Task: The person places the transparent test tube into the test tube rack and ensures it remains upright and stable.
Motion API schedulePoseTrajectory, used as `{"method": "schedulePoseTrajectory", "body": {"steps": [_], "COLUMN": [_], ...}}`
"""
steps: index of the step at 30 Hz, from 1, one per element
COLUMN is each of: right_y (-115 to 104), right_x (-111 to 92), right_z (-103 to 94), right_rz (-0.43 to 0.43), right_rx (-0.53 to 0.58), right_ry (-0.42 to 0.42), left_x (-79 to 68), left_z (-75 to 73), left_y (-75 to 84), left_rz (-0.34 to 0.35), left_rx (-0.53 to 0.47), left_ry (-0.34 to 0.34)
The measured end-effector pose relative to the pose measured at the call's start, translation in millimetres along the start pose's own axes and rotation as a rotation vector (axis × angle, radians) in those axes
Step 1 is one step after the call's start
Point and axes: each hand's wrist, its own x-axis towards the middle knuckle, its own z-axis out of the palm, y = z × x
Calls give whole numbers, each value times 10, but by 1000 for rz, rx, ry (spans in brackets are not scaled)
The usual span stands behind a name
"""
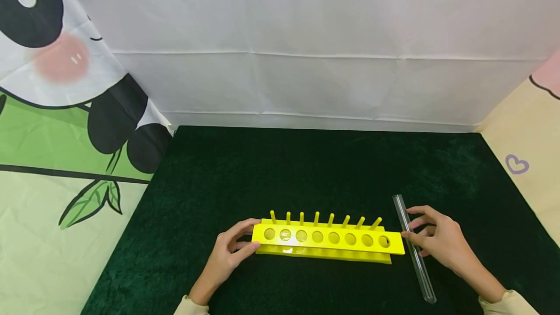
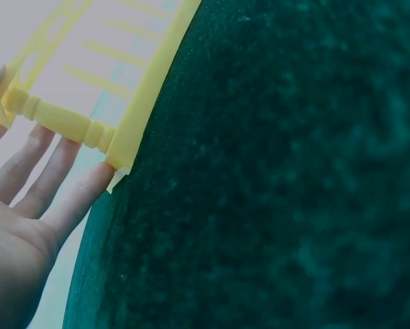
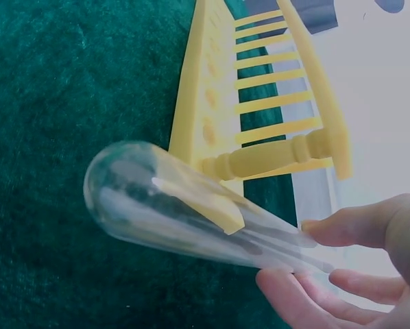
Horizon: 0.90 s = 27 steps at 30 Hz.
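A yellow test tube rack [image 1: 328, 237] stands on the dark green cloth, with a row of round holes on top and a row of pegs behind. My left hand [image 1: 228, 249] holds its left end, thumb at the front edge and index finger at the back. In the left wrist view the fingertips touch the end post [image 2: 64, 122] and the base. A clear glass test tube [image 1: 417, 256] slants beside the rack's right end, rounded bottom towards me. Thumb and fingers of my right hand [image 1: 444, 237] pinch it around its middle. The tube overlaps the rack in the right wrist view.
The green cloth [image 1: 280, 169] covers the table and reaches back to a white curtain [image 1: 306, 81]. Printed fabric with a panda [image 1: 65, 57] hangs at the left, and cream fabric with a purple heart [image 1: 517, 164] at the right.
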Motion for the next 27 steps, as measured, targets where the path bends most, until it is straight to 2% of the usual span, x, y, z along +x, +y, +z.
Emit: {"method": "schedulePoseTrajectory", "body": {"steps": [27], "right_y": [-102], "right_x": [-52], "right_z": [-41], "right_rz": [-38], "right_rx": [-43], "right_ry": [34], "left_x": [0], "left_z": [27], "left_y": [-24], "left_rz": [21], "left_rx": [1], "left_ry": [5]}}
